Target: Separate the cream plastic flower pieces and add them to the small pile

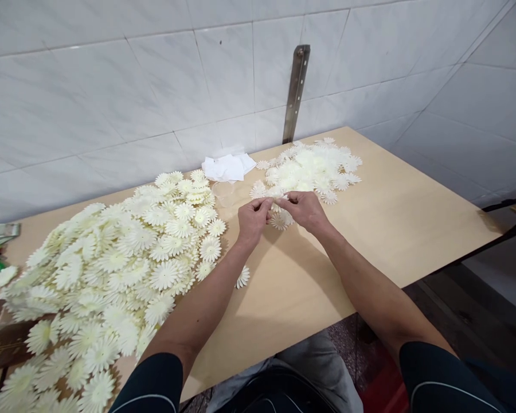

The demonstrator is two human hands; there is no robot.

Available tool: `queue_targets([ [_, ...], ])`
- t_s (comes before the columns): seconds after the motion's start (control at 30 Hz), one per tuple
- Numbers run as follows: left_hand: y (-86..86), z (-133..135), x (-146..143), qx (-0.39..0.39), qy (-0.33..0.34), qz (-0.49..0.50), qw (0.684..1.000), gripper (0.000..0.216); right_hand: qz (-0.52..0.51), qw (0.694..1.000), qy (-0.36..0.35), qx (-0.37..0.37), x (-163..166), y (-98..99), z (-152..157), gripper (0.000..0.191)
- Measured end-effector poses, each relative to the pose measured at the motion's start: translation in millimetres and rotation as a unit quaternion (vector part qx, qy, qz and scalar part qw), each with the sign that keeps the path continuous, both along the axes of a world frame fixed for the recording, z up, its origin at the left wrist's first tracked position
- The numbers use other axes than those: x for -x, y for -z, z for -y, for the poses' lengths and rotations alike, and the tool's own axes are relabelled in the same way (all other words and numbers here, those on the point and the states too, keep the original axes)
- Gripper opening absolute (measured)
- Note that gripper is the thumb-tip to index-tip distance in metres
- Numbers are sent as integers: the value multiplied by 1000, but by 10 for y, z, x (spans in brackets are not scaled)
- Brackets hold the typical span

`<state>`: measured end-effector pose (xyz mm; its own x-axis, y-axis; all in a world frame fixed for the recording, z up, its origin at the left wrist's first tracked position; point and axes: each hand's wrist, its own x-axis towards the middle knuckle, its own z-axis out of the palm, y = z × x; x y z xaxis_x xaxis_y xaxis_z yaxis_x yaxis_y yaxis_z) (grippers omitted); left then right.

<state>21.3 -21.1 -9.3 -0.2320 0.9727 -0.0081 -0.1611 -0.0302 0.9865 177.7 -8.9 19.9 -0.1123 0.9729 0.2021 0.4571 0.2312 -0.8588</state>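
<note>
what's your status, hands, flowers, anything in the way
Left hand, right hand pinched, nearly meeting. White flower just below; whether held, unclear. Large flower pile crowding left forearm.

On the table point(413, 218), papers point(227, 168) lie between left flowers point(124, 252) and right flowers point(312, 166).

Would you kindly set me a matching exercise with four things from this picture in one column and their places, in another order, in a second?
Things
1. Larger flower pile
2. Smaller flower pile
3. White papers
4. Metal bracket

Places
A. Between the two flower piles, towards the back of the table
B. Slanting up against the tiled wall
C. Just beyond the right hand
D. Spread out to the left of the left hand

Right pairs: 1-D, 2-C, 3-A, 4-B
</note>
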Motion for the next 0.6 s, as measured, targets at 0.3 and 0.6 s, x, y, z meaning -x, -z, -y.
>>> queue_targets([
  [0.3,0,15,-20,-14,63,34,997,33,38,998,39,17,11,-47,-9,74],
  [0.6,-24,-18,39,39,70,84,993,42,-26,995,-46,81,13,-43,11,72],
])
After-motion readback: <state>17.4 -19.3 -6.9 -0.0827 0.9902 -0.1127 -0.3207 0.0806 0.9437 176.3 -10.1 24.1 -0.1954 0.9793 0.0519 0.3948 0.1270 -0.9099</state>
